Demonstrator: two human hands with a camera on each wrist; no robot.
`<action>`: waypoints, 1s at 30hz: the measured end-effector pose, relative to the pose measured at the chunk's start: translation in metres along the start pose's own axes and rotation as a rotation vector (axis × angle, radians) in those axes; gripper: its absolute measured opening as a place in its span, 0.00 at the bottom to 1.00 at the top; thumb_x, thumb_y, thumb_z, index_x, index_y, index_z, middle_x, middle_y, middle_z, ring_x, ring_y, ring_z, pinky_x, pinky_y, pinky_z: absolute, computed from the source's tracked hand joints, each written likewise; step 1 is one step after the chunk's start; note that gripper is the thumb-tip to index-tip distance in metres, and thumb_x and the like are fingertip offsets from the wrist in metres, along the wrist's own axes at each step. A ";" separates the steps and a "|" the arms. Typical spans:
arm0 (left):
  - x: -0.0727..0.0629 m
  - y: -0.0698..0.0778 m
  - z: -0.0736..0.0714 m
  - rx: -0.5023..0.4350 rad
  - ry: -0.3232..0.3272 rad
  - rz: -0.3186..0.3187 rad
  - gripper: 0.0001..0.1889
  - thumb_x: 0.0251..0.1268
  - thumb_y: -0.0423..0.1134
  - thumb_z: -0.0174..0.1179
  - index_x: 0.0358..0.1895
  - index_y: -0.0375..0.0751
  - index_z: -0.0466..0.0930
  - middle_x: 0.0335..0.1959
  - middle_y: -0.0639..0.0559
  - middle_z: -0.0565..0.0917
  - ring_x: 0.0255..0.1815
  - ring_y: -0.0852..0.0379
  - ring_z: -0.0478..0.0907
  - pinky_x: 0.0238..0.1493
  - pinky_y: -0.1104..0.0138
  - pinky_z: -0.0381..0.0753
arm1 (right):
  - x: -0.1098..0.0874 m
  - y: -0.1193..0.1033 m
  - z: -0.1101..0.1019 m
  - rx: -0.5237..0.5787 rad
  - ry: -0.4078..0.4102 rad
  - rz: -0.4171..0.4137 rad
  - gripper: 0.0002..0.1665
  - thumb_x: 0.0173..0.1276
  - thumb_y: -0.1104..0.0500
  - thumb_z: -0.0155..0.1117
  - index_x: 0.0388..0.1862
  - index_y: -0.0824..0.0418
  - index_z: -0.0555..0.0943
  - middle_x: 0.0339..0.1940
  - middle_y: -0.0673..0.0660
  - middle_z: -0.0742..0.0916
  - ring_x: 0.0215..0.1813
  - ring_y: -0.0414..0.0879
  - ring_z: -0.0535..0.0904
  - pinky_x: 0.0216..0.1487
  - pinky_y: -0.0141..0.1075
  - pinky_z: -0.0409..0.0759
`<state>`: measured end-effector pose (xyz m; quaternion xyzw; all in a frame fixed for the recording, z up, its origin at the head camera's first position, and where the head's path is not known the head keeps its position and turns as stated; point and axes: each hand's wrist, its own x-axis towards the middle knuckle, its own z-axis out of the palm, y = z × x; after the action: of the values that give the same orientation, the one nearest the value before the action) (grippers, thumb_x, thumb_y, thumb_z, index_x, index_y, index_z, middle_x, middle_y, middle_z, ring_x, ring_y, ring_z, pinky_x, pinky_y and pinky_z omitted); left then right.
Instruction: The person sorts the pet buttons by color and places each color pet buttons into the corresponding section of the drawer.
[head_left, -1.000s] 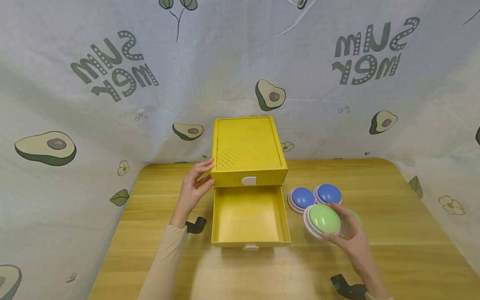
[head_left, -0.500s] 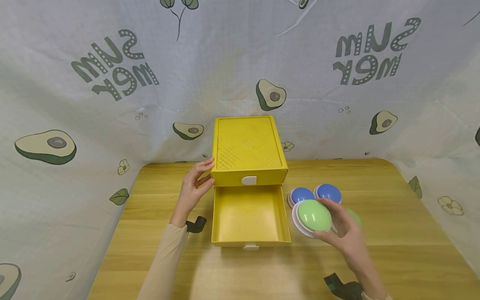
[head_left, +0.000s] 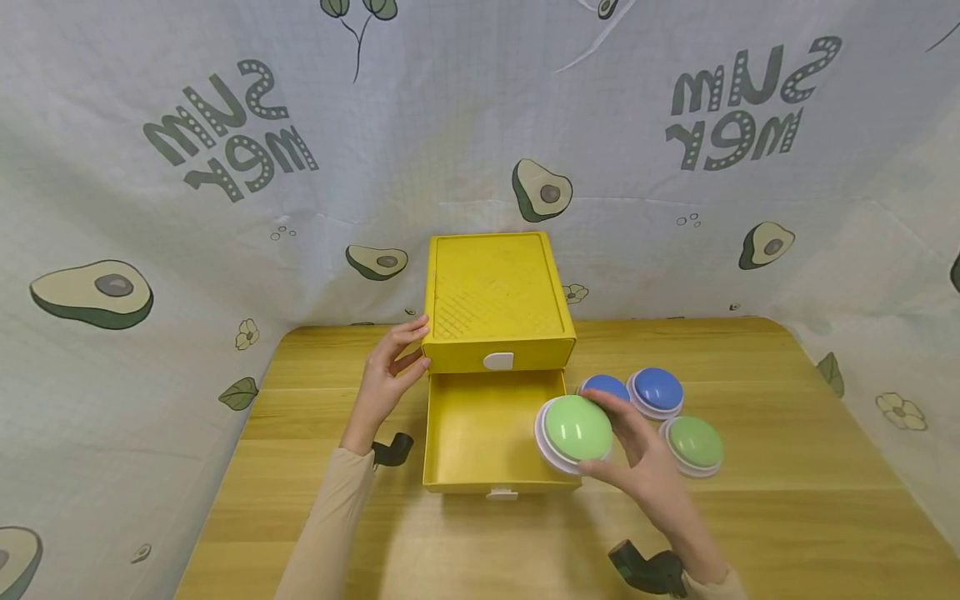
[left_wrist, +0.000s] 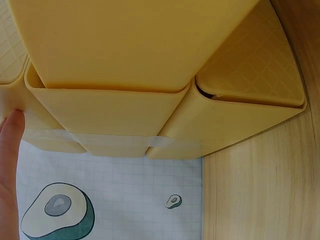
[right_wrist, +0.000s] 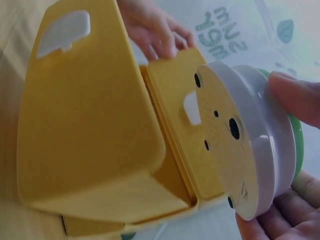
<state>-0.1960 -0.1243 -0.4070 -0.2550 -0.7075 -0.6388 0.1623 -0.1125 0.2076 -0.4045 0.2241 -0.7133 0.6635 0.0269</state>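
Observation:
My right hand (head_left: 648, 471) grips a green push button (head_left: 577, 429) with a white base, tilted, thumb and fingers around its rim. It hangs over the right front corner of a pulled-out drawer (head_left: 480, 433). Its underside, with dark round feet and small holes, faces the right wrist view. The drawer belongs to a yellow drawer cabinet (head_left: 491, 283), under a shut top drawer with a white handle (head_left: 498, 361). Nothing shows inside the pulled-out one. At the cabinet's upper left front edge, my left hand (head_left: 382, 379) touches the side with extended fingertips.
Right of the cabinet stand a partly hidden blue push button (head_left: 606, 386), another blue push button (head_left: 657, 390) and a second green push button (head_left: 694, 442) on the wooden table (head_left: 787, 517). An avocado-print cloth (head_left: 450, 125) hangs behind.
My right hand has carried the green push button leftward, from beside the other buttons to over the drawer's right edge. The second green button has come into full view. My left hand stays put.

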 end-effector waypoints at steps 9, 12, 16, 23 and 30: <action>0.000 -0.001 0.000 -0.002 -0.001 -0.006 0.19 0.57 0.14 0.57 0.54 0.20 0.71 0.63 0.28 0.67 0.63 0.63 0.69 0.56 0.53 0.75 | 0.011 0.000 0.027 0.010 -0.061 0.004 0.44 0.51 0.77 0.70 0.68 0.68 0.65 0.66 0.64 0.72 0.69 0.41 0.64 0.68 0.25 0.58; 0.000 0.000 0.000 -0.001 -0.003 -0.005 0.19 0.57 0.14 0.57 0.54 0.20 0.71 0.63 0.27 0.67 0.63 0.63 0.69 0.56 0.53 0.75 | 0.013 0.000 0.036 0.019 -0.074 0.021 0.44 0.51 0.76 0.71 0.68 0.67 0.66 0.66 0.65 0.72 0.68 0.41 0.65 0.68 0.25 0.58; 0.000 0.000 0.000 0.001 -0.004 -0.001 0.19 0.57 0.14 0.57 0.54 0.20 0.71 0.63 0.28 0.67 0.63 0.62 0.69 0.56 0.53 0.75 | 0.017 0.002 0.045 0.021 -0.085 0.030 0.44 0.51 0.74 0.73 0.67 0.66 0.67 0.65 0.64 0.73 0.67 0.42 0.67 0.68 0.27 0.59; 0.000 0.001 0.000 -0.006 0.001 -0.004 0.19 0.58 0.14 0.57 0.54 0.20 0.71 0.62 0.26 0.67 0.62 0.63 0.69 0.56 0.52 0.75 | 0.024 0.007 0.060 0.048 -0.115 0.031 0.42 0.52 0.73 0.72 0.67 0.66 0.67 0.64 0.64 0.74 0.67 0.47 0.67 0.68 0.29 0.60; -0.001 -0.012 -0.002 -0.005 0.014 -0.006 0.20 0.56 0.13 0.57 0.54 0.21 0.72 0.63 0.31 0.69 0.63 0.59 0.69 0.55 0.51 0.75 | 0.033 0.010 0.080 0.041 -0.142 0.107 0.43 0.51 0.67 0.75 0.67 0.60 0.68 0.66 0.57 0.74 0.70 0.49 0.65 0.70 0.34 0.58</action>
<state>-0.2018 -0.1268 -0.4170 -0.2490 -0.7053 -0.6429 0.1648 -0.1250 0.1212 -0.4116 0.2327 -0.7107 0.6609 -0.0635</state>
